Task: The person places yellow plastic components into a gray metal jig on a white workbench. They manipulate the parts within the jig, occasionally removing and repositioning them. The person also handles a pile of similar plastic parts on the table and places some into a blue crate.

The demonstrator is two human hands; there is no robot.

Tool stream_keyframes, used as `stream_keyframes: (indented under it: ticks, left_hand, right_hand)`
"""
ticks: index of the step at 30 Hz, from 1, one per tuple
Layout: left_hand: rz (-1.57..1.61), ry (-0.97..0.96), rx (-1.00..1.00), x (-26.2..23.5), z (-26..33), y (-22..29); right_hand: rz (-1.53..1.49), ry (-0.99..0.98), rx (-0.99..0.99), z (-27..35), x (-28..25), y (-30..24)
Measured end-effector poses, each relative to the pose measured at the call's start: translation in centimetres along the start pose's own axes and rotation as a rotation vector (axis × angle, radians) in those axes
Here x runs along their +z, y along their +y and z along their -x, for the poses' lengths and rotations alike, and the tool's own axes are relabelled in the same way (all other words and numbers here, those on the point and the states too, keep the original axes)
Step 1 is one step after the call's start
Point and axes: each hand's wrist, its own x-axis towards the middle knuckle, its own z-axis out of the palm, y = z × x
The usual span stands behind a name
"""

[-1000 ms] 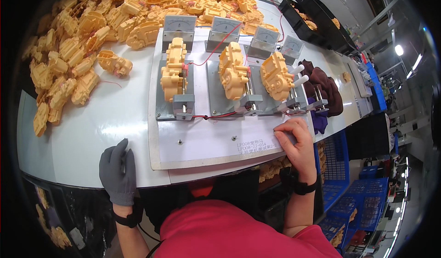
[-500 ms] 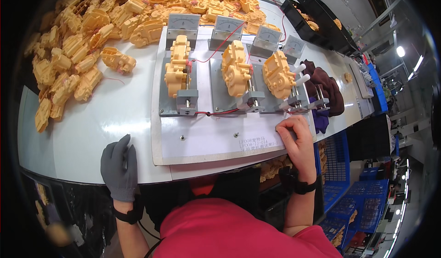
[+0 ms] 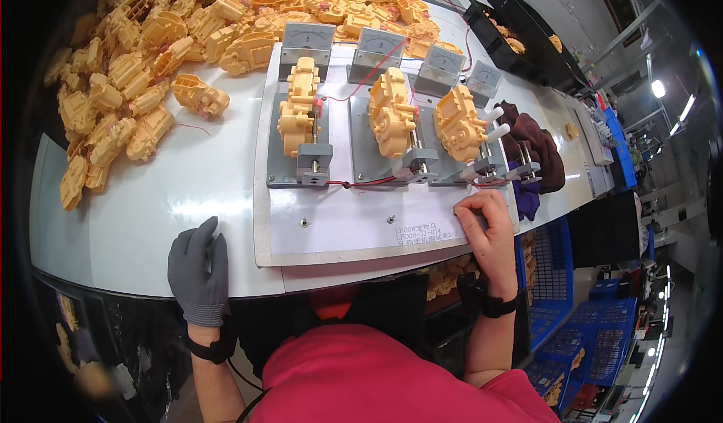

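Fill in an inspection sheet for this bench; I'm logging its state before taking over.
Surface: white table, grey test board near its front edge.
Job's things: three yellow toy bodies clamped in fixtures; four meters behind.
Clutter: pile of yellow toy bodies at left and rear; dark cloth at right.
Grips: gloved left hand flat on table edge; bare right hand on board's right corner, holding nothing.
Cables: red wires along fixtures.
Surroundings: black trays, blue crates.

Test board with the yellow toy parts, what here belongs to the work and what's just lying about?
In use: test board, three clamped yellow parts, meters, right hand at the board's edge.
Lying about: yellow parts pile, dark cloth, black trays; gloved left hand flat on the table.
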Motion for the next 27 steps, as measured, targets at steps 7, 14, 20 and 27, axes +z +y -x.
stream_keyframes:
  ticks: [7,14,20,27]
  left_hand:
    - [-0.01,0.013,0.006,0.1,0.0,-0.3]
    - [0.004,0.028,0.013,0.1,0.0,-0.5]
    - [-0.003,0.078,0.03,0.3,-0.1,-0.1]
    - [-0.011,0.058,0.012,0.1,-0.1,-0.2]
  right_hand:
    - [0.167,0.112,-0.126,0.2,0.3,-1.4]
    - [0.067,-0.091,-0.258,-0.5,2.8,-6.7]
    - [0.018,-0.144,-0.204,-0.9,4.3,-6.4]
    - [-0.047,-0.146,-0.17,-1.0,4.8,-5.9]
